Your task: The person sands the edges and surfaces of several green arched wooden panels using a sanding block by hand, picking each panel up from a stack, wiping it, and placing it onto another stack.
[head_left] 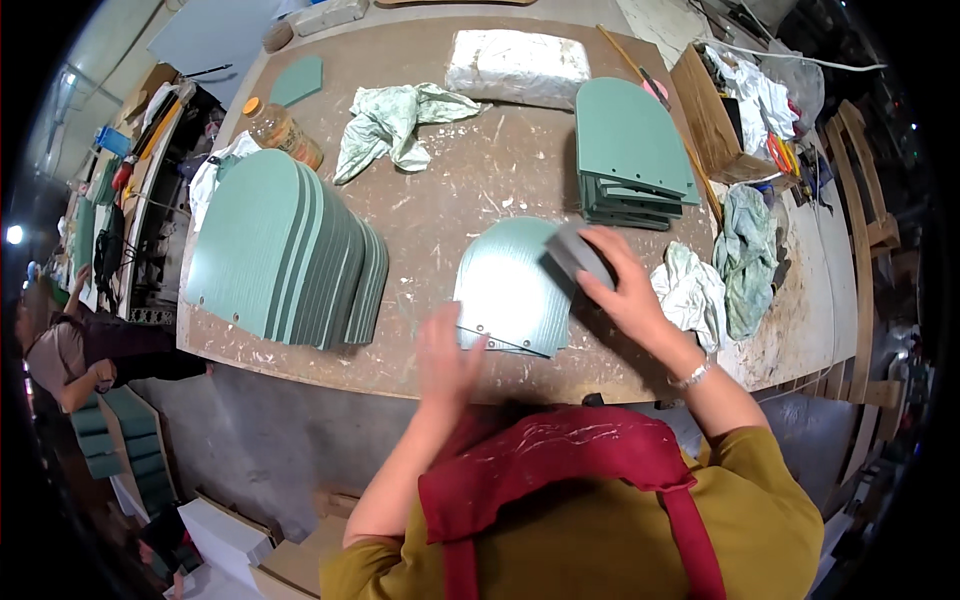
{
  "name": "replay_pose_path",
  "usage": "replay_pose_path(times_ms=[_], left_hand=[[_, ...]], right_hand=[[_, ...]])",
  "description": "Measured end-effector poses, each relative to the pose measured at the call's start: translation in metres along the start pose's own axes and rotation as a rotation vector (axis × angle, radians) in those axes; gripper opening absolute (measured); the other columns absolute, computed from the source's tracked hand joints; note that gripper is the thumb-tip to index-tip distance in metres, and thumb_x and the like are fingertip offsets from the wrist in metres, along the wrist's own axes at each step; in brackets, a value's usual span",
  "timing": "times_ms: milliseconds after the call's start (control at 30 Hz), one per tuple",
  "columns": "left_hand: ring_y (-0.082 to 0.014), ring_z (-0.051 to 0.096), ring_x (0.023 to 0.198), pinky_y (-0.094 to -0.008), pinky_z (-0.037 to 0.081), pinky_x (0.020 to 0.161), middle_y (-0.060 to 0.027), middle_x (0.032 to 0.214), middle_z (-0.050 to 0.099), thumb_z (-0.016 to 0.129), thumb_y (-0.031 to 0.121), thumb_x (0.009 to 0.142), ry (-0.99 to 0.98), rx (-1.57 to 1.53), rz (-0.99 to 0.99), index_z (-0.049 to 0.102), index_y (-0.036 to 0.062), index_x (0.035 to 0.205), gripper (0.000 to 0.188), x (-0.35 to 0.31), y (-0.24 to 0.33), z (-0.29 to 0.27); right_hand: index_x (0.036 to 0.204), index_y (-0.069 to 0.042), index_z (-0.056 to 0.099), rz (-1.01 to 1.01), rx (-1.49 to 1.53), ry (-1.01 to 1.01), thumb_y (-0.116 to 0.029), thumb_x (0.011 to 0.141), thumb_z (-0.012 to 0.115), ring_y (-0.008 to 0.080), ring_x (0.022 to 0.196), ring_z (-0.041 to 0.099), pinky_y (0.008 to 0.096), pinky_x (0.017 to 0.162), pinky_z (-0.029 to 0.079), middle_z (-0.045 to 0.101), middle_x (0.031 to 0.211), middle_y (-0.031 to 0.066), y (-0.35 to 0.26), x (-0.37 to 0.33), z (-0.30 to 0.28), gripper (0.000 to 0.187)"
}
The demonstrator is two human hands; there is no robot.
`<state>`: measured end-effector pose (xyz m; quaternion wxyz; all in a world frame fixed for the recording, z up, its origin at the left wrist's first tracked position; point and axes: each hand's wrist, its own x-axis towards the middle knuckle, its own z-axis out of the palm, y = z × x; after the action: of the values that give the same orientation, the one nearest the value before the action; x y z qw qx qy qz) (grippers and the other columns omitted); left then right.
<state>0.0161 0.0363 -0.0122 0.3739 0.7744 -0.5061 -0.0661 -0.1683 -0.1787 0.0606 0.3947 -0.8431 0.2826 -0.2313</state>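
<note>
In front of me on the table lies a green arch-shaped panel (513, 275) with small holes along its straight near edge. Another panel's edge shows just beneath it. My right hand (625, 290) grips a grey sanding block (578, 252) over the panel's upper right side. At the near left corner is my left hand (450, 355), its fingers stretched out and slightly blurred, holding nothing. A long row of similar green panels (255, 250) leans together on the left. More panels are piled at the back right, the top panel (630, 130) lying flat.
Behind are a crumpled cloth (400, 125), a white wrapped block (517, 68), an orange-capped bottle (283, 133) and a small green piece (297, 80). Rags (690, 295) lie to the right, near a cardboard box (715, 120) and a thin stick (620, 52). Another person (75, 350) stands far left.
</note>
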Motion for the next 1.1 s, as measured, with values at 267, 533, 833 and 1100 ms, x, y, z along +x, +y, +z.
replay_pose_path(times_ms=[267, 533, 833, 1100], left_hand=[[-0.0141, 0.058, 0.080, -0.0283, 0.046, 0.068, -0.0071, 0.104, 0.064, 0.070, 0.014, 0.090, -0.122, -0.685, -0.691, 0.059, 0.0031, 0.096, 0.016, 0.021, -0.016, -0.022], [-0.0249, 0.064, 0.097, -0.0317, 0.053, 0.081, -0.0133, 0.125, 0.061, 0.070, 0.007, 0.084, -0.237, -0.240, 0.510, 0.054, 0.0066, 0.096, 0.020, 0.049, 0.064, -0.051], [-0.0298, 0.055, 0.120, -0.0439, 0.046, 0.095, -0.0107, 0.132, 0.057, 0.072, 0.030, 0.080, -0.290, 0.065, 0.574, 0.063, 0.0070, 0.109, 0.038, 0.055, 0.045, 0.021], [-0.0356, 0.029, 0.144, -0.0575, 0.025, 0.113, -0.0146, 0.159, 0.028, 0.057, 0.040, 0.093, -0.252, 0.293, 0.215, 0.043, 0.0166, 0.147, 0.060, 0.083, 0.008, 0.048]], right_hand=[[0.140, -0.002, 0.046, 0.345, 0.520, -0.006, -0.015, 0.092, 0.064, 0.0261, 0.127, 0.049, 0.0357, 0.107, 0.038, 0.052, 0.136, 0.0146, 0.000, -0.060, 0.036, 0.053], [0.146, -0.007, 0.040, 0.704, 1.176, 0.220, -0.032, 0.101, 0.048, 0.0149, 0.108, 0.058, 0.0341, 0.093, 0.048, 0.057, 0.126, 0.0066, -0.028, -0.036, 0.018, 0.052], [0.146, -0.006, 0.044, 0.692, 0.653, 0.258, -0.028, 0.099, 0.053, 0.0200, 0.129, 0.045, 0.0307, 0.109, 0.033, 0.048, 0.143, 0.0096, 0.049, -0.062, 0.022, 0.053], [0.138, -0.010, 0.054, -0.122, -0.365, -0.038, -0.015, 0.083, 0.066, 0.0439, 0.134, 0.039, 0.0485, 0.112, 0.032, 0.039, 0.146, 0.0264, 0.023, -0.087, 0.048, 0.056]])
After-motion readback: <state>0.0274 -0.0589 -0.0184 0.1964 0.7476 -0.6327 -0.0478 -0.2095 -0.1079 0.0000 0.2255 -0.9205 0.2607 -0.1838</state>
